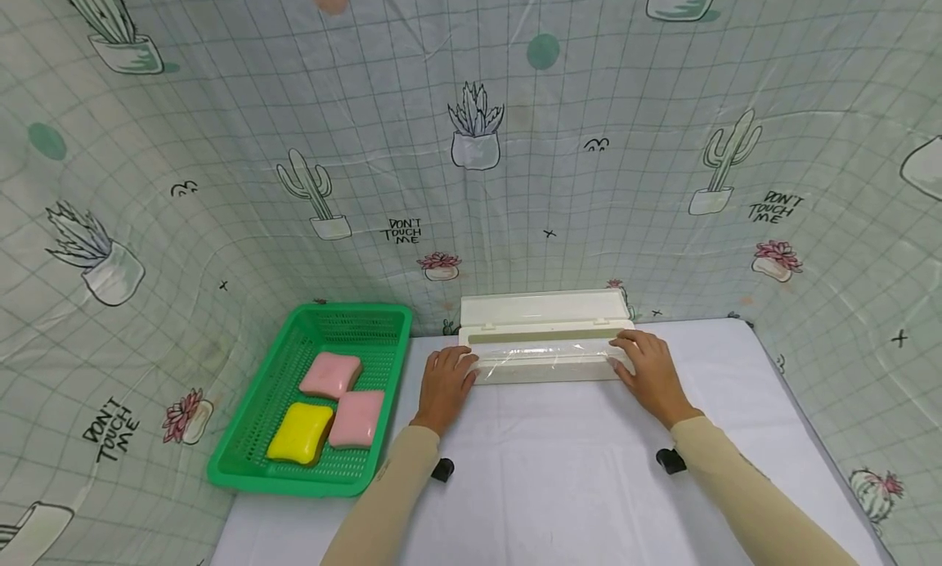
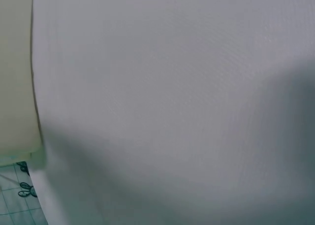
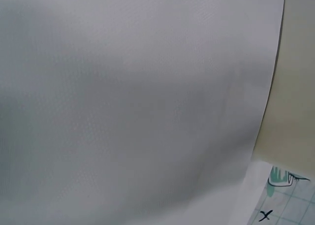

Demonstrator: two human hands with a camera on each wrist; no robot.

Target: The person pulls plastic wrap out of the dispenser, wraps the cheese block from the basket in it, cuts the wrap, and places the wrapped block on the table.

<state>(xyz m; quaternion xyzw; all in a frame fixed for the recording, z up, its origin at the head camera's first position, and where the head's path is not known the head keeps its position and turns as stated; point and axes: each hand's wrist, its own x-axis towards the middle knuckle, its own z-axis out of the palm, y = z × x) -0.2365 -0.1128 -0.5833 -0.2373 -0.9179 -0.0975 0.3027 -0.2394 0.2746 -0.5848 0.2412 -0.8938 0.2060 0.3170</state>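
A long white box (image 1: 546, 376) stands at the far side of the white-covered table (image 1: 559, 476), against the patterned backdrop (image 1: 353, 108), its lid (image 1: 545, 307) raised at the rear. Clear plastic film (image 1: 548, 351) spans the front of this box, lying between the two hands; whether it is a sheet or a roll cannot be told. The left hand (image 1: 446, 386) holds the film's left end, fingers bent and thumb opposed. The right hand (image 1: 649, 372) holds the right end likewise, with index finger and thumb visibly separated across it. Fingertip contact is too small to verify, and both wrist views show mainly blurred white cloth, with neither hand in them. Legible writing: "DON'T TOUCH ME", hand-lettered in black capitals on the backdrop, noted at centre, at right and at lower left, among potted-cactus drawings and small "x" marks. To the left of the box, and apart from it, sits a green perforated basket (image 1: 294, 487) containing two pink blocks (image 1: 331, 375) and one yellow block (image 1: 300, 433), grouped closely together. Both sleeves (image 1: 390, 492) are beige; a black device (image 1: 670, 460) shows beside each wrist.
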